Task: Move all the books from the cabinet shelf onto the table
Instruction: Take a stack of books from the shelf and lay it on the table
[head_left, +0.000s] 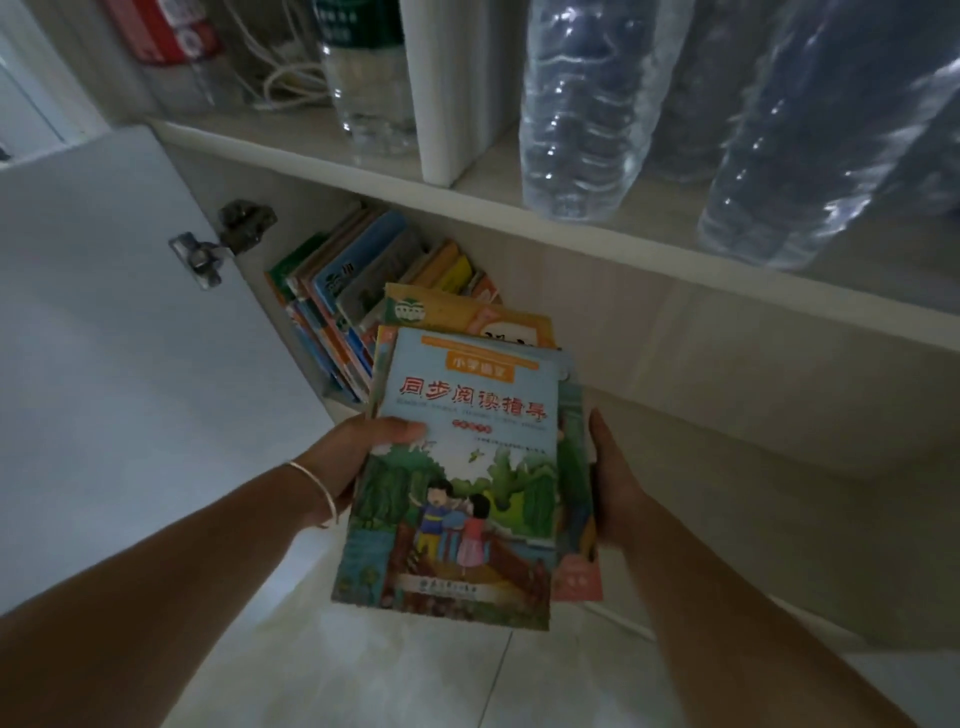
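I hold a stack of thin children's books (457, 467) in front of the open cabinet, above the floor. The top one has a light blue cover with red characters and two drawn children. My left hand (363, 452) grips the stack's left edge, thumb on the cover. My right hand (615, 483) holds the right edge, fingers hidden under the stack. Further books (343, 291) lean in a row at the left of the lower cabinet shelf (701, 441), behind the stack. The table is out of view.
The cabinet door (119, 322) stands open on the left, with a metal hinge (218, 244). The upper shelf (597, 223) carries large clear water bottles (587, 104), a white upright box (452, 88) and white cords. Pale floor tiles (389, 675) lie below.
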